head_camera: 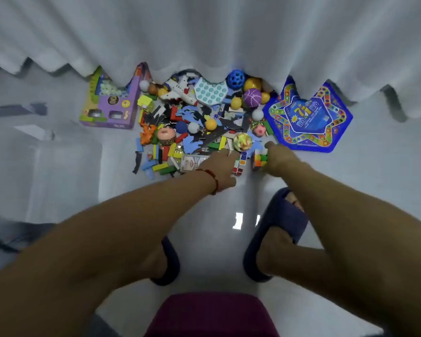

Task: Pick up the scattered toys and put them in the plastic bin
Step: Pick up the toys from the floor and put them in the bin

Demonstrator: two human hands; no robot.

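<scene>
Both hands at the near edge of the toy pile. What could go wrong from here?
1. No plastic bin is in view, so whatever the right hand lifts, likely the colour cube, has a blind carry.
2. The left hand may nudge the round balls and set them rolling.
3. The curtain drapes over the far toys, so some could be missed.

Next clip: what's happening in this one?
A person bends over a heap of toys on the floor by a white curtain. The right hand grips a small puzzle cube at the heap's near edge; the left hand reaches flat beside a folded twist puzzle. No plastic bin is in view.
</scene>
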